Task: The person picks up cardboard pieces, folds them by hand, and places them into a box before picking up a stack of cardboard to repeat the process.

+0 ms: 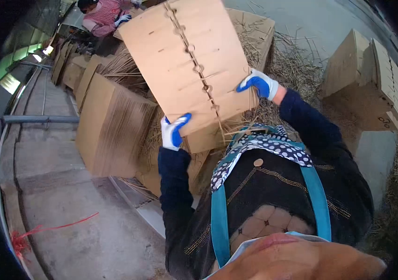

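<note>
A wide cardboard sheet (161,70) is held up in front of me, tilted, with a dark slit and a row of round cut-outs running down it. My left hand (174,130), in a white and blue glove, is closed on its near left corner, thumb on top. At the near right edge my right hand (260,85), gloved alike, grips it too, fingers partly behind the board. Thin cardboard strips (229,133) hang at its near edge, over my polka-dot apron (273,145).
To the left stands a thick stack of cardboard sheets (110,126). Cardboard stacks (362,74) stand on the right. Thin scrap strips (292,65) litter the floor. Another person (103,18) is at the far left. Red string (21,240) lies by the lower left edge.
</note>
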`<state>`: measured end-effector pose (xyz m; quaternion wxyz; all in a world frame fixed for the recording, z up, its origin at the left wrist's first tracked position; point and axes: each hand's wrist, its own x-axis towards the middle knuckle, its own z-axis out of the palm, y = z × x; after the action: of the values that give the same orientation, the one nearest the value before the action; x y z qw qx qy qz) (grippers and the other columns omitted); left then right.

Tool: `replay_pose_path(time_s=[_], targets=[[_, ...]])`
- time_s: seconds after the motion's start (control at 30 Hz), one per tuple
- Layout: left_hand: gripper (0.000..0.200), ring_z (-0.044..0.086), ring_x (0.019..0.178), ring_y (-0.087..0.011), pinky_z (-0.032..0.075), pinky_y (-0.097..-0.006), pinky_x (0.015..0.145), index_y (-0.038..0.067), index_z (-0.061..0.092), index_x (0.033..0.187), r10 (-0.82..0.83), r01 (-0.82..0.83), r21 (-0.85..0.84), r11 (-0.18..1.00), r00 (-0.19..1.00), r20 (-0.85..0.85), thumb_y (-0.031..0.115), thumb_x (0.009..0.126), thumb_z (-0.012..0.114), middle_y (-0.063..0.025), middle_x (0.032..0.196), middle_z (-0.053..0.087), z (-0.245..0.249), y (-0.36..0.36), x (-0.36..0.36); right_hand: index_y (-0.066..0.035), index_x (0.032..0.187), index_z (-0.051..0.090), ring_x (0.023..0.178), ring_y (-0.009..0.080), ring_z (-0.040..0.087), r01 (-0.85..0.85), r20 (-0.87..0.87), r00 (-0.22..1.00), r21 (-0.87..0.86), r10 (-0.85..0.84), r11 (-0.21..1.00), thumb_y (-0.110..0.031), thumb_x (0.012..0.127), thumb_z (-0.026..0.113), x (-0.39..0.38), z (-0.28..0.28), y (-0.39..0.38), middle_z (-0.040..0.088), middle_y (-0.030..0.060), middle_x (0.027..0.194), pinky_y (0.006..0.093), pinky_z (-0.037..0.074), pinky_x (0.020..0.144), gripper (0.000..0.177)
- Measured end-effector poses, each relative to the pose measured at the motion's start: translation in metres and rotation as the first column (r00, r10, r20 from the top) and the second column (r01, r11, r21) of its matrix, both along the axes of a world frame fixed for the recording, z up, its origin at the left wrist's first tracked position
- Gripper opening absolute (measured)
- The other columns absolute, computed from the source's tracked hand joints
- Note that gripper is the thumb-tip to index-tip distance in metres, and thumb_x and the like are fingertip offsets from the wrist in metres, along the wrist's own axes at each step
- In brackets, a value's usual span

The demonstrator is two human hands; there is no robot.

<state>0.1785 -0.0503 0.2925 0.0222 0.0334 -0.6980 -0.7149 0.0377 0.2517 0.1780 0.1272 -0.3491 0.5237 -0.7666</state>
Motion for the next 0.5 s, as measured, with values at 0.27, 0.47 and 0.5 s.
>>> replay_pose_path(time_s=[0.27,0.47,0.5], targets=[[0.035,0.066,0.085,-0.0229,0.054,-0.0315,0.079,-0.009,0.059,0.106,0.077,-0.084,0.087,0.993,0.994,0.072,-0.005,0.071,0.057,-0.0177,0.094,0.066,0.022,0.026,0.022,0.001,0.079,0.071,0.082,0.0193,0.066,0.073,-0.406,0.913,0.113,-0.021,0.991,-0.011,0.081,0.051,0.011,0.058,0.026,0.069,0.0112,0.083,0.0271,0.051,0.075,0.023],[0.026,0.065,0.084,-0.0205,0.052,-0.0296,0.079,-0.008,0.063,0.095,0.151,-0.151,0.009,0.988,0.988,-0.037,-0.001,0.071,0.058,-0.0136,0.093,0.067,0.0,0.023,0.01,0.004,0.114,0.054,0.088,0.0209,0.066,-0.094,0.714,0.683,-0.124,0.154,0.988,-0.016,0.086,0.058,0.033,0.086,0.021,0.065,0.0137,0.1,0.0319,0.055,0.079,0.035],[0.025,0.064,0.084,-0.0206,0.051,-0.0296,0.079,-0.008,0.063,0.096,0.146,-0.151,-0.06,0.987,0.986,-0.076,0.0,0.073,0.058,-0.0133,0.093,0.067,-0.003,0.021,0.009,0.004,0.113,0.056,0.087,0.0197,0.066,-0.159,0.606,0.786,0.004,0.124,0.987,-0.017,0.085,0.059,0.033,0.081,0.017,0.065,0.0129,0.1,0.0304,0.055,0.078,0.035]])
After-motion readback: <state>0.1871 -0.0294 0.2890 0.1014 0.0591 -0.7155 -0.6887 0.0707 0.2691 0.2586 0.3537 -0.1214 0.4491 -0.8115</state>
